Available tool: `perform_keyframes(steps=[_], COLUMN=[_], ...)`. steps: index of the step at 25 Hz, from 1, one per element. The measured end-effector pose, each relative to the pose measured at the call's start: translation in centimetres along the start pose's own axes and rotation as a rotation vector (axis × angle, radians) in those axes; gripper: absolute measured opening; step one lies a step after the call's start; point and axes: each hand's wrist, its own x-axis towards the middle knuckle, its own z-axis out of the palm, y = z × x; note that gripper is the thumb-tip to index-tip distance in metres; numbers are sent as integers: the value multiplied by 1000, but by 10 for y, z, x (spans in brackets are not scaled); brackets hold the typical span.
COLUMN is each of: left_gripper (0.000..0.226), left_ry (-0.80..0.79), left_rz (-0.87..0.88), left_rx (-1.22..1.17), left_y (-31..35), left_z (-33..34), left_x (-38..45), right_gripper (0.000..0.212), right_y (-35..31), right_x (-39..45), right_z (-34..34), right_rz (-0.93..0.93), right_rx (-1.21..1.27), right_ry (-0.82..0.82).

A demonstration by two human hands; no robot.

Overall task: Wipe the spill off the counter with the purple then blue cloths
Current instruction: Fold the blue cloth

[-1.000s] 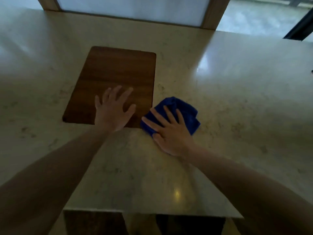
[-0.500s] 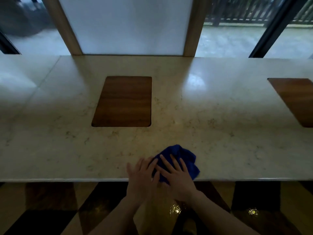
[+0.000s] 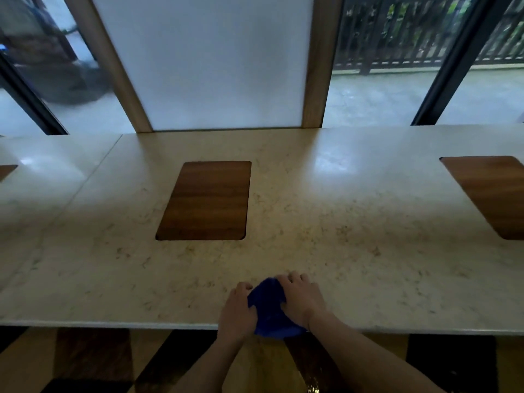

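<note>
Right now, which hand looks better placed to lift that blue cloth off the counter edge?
Probably the right hand: it lies over the top of the blue cloth, fingers curled on it. The left hand only presses its side.

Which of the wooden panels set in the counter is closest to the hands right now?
The middle wooden panel, the only one fully in view, straight ahead of the hands and blue cloth. The right panel and left sliver lie farther off, cut by the frame edges.

One head-worn wide-angle view — standing back from the pale marble bench [image 3: 340, 236], looking forward and down across it toward the windows — near edge low in frame.
</note>
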Motion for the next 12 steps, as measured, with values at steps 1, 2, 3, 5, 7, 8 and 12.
perform_keyframes(steps=[1, 2, 3, 5, 7, 8, 12], left_gripper=[33, 30, 26, 22, 23, 25, 33], left_ry=[-10, -22, -37, -52, -24, 2, 82], left_rz=[19, 50, 85, 147, 220, 263, 524], left_rx=[8, 19, 24, 21, 0, -25, -160], left_y=[-1, 0, 4, 12, 28, 39, 120], left_z=[-3, -7, -12, -24, -35, -40, -41], left_x=[-3, -8, -12, -17, -18, -18, -16], right_gripper=[52, 47, 43, 37, 39, 43, 43], right_y=[2, 5, 9, 16, 28, 35, 74], right_x=[-3, -9, -15, -26, -44, -54, -114], right_z=[1, 0, -3, -12, -34, -47, -108], right_rz=[-3, -1, 2, -6, 17, 33, 65], right_rx=[29, 79, 148, 317, 442, 499, 818], right_ry=[8, 14, 15, -26, -35, -5, 243])
